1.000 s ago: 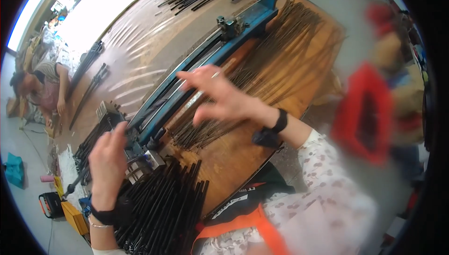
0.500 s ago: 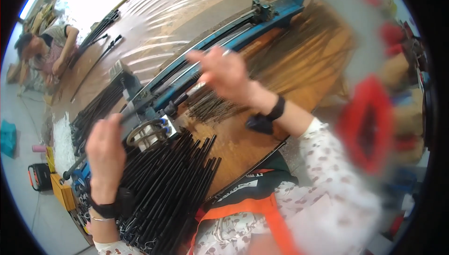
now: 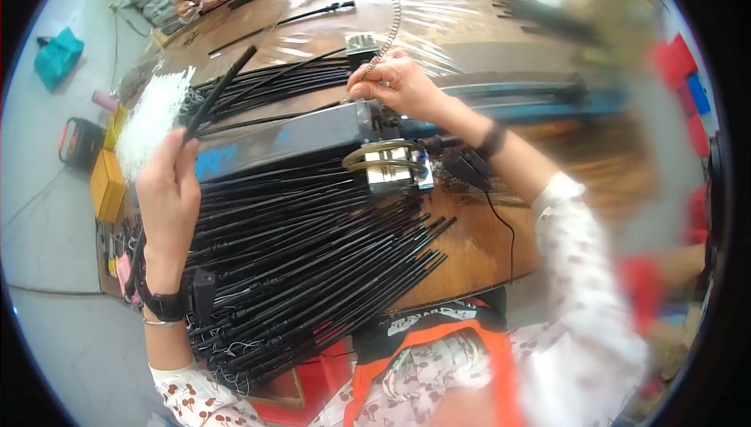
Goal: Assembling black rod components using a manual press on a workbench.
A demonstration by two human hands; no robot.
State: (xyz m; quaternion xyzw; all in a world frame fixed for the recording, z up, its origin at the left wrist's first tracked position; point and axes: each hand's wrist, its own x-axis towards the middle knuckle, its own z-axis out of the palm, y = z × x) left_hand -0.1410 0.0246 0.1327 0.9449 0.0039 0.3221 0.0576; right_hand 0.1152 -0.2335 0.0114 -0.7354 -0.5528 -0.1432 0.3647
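Pinching the thin coiled spring in my right hand, I let its length bow upward over the tabletop. My left hand is closed round a black rod, tilted up — probably to clear the piled rods below. My palm hides the rod's lower part; the spring's far tip is hard to make out, and the blue rail blurs.

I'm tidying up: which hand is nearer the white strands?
Left. The left hand is just below the white strands in view; the right hand is well to their right and slightly higher.
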